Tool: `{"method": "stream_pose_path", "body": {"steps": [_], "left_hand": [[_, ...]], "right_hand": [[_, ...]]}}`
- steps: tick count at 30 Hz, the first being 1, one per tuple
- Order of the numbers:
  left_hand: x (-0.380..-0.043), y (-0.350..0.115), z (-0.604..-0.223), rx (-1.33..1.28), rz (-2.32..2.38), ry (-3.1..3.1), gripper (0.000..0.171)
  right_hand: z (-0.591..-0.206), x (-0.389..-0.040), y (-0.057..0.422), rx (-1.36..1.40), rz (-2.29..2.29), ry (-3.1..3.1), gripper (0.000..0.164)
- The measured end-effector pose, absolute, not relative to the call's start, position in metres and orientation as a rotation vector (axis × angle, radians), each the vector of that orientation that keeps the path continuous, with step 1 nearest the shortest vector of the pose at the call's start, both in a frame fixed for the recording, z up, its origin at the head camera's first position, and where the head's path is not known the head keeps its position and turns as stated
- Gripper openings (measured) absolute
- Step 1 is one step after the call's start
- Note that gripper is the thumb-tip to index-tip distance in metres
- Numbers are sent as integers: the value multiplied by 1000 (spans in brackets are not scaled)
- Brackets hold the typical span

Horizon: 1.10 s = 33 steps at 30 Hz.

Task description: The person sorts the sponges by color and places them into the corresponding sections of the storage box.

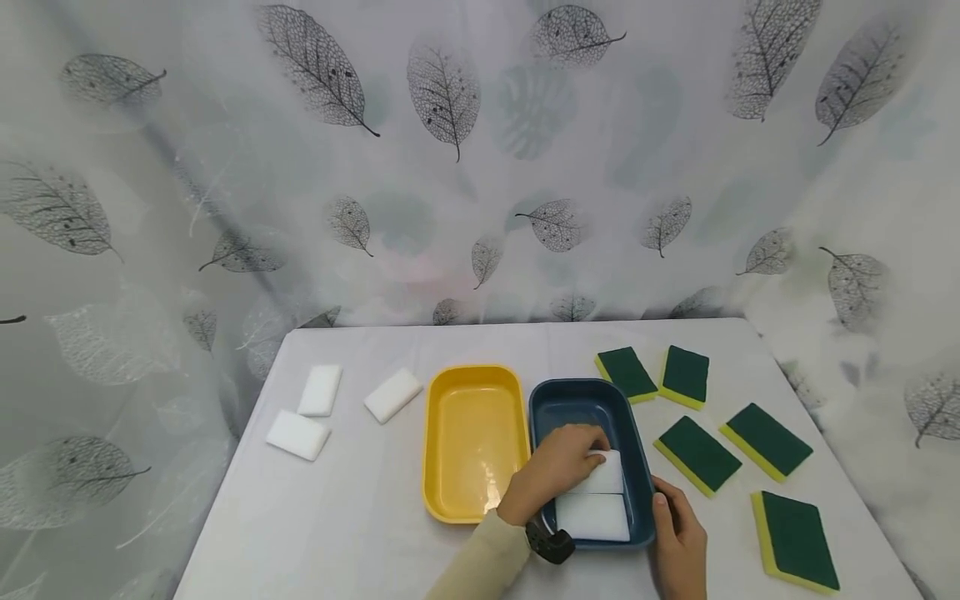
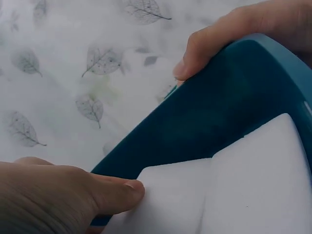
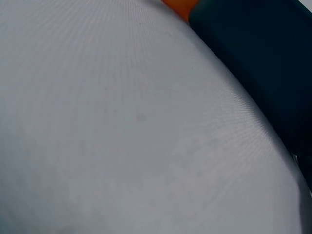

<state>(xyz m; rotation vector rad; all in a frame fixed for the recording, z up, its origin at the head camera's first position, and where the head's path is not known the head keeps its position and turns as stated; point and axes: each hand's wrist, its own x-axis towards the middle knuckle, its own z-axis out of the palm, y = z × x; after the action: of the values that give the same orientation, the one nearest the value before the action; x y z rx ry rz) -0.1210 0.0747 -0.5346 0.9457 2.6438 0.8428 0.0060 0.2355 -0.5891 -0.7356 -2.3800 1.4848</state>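
Observation:
My left hand [image 1: 564, 457] reaches into the blue tray [image 1: 643, 467] and pinches the farther of two white sponges [image 1: 606, 473]. The nearer white sponge [image 1: 592, 517] lies flat against it, near the front end of the tray. In the left wrist view, the left thumb presses on the sponge's edge, with the other fingers partly hidden. My right hand [image 1: 681, 542] holds the tray at its right front corner; its fingers [image 2: 195, 56] lie along the rim. The right wrist view shows only the tray's dark outer wall [image 3: 253, 58] and white cloth, without the hand.
A yellow tray [image 1: 433, 450] stands directly left of the blue one. Three loose white sponges lie at the left, one of them [image 1: 393, 396] near the yellow tray. Several green-and-yellow scrub sponges [image 1: 697, 454] are scattered on the right. A leaf-patterned curtain [image 1: 480, 208] hangs behind the table.

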Motion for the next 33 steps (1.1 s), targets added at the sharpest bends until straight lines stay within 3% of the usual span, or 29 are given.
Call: {"method": "stream_pose_path", "body": {"steps": [10, 14, 22, 28, 33], "left_hand": [[-115, 74, -538, 1026, 571, 2734, 14], [-107, 73, -532, 987, 380, 2758, 30], [-87, 69, -520, 980, 149, 2680, 87], [-81, 67, -523, 1042, 93, 2665, 96], [-80, 71, -530, 1029, 114, 2720, 94]], "right_hand": [[-591, 9, 237, -696, 1425, -2402, 42], [-591, 8, 237, -692, 1433, -2403, 42], [-590, 7, 234, -711, 1400, -2395, 40], [-590, 6, 234, -712, 1389, -2384, 39], [-592, 6, 234, -710, 1405, -2353, 38]]}}
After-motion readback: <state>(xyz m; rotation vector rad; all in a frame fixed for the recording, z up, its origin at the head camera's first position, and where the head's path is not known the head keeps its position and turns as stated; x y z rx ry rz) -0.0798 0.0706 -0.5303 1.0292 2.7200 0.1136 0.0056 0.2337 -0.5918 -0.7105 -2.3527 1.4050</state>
